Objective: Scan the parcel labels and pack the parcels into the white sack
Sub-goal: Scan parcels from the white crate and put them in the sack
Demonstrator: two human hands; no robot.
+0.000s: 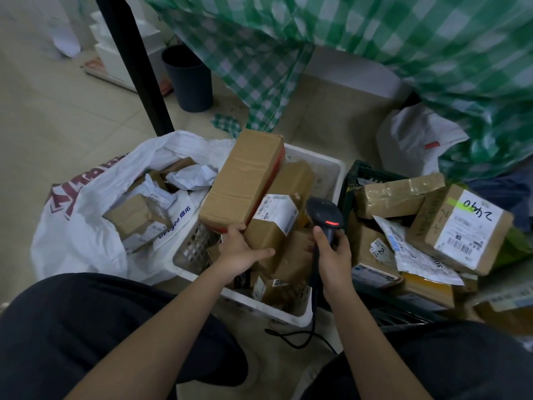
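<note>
My left hand [240, 251] grips the near end of a long brown cardboard parcel [242, 180], which tilts up out of the white plastic basket [323, 166]. My right hand [333, 255] holds a black barcode scanner [326, 219] with its red light on, pointed toward a smaller box with a white label [277, 213] in the basket. The white sack [86, 226] with red print lies open on the floor to the left and holds several parcels [135, 217].
A dark crate [363, 174] to the right is piled with several labelled boxes and mailers [458, 226]. A green checked cloth [375, 39] hangs above. A black table leg [135, 62] and a dark bin [189, 79] stand behind. My knees frame the bottom.
</note>
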